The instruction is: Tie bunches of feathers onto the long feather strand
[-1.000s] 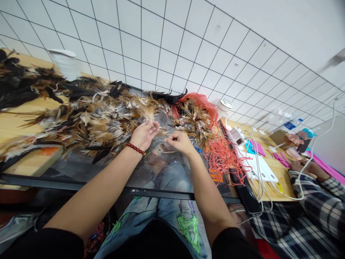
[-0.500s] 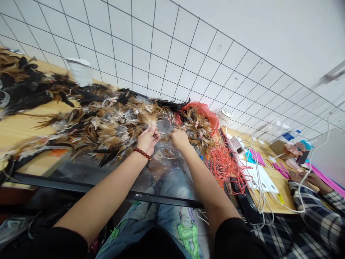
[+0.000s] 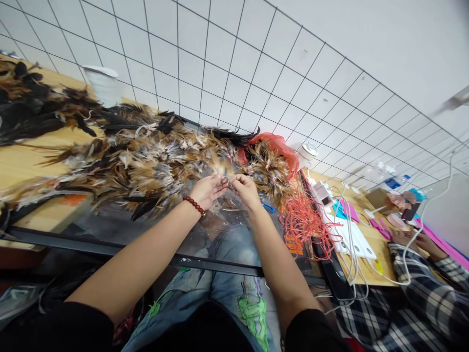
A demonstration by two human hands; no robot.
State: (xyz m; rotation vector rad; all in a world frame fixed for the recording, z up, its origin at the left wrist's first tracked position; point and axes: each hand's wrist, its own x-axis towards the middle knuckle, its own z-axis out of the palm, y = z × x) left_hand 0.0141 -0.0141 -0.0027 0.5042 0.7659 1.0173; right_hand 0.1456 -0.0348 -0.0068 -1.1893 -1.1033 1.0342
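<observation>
Over the dark glass tabletop (image 3: 117,225), my left hand (image 3: 208,191) is closed in a pinch, palm turned up, with a red bead bracelet at the wrist. A small tuft of light brown feathers (image 3: 220,167) stands up from its fingertips. My right hand (image 3: 246,189) is pinched too, its fingertips almost touching the left ones at the base of the tuft. What the right fingers hold is too small to make out. Behind and left of the hands spreads a large heap of brown, white and black feathers (image 3: 146,166). Another feather bunch (image 3: 269,168) lies just beyond my right hand.
Tangled red string (image 3: 304,220) and a red plastic bag (image 3: 276,146) lie to the right. Further right are a white power strip (image 3: 353,239) with loose cables and a person's plaid sleeve (image 3: 428,283). A white cup (image 3: 103,88) stands back left, before a wire grid (image 3: 220,63).
The gap between my hands has closed, and their fingertips now meet at the tuft's base. A blue item beside my right wrist shows more fully. The view has shifted slightly.
</observation>
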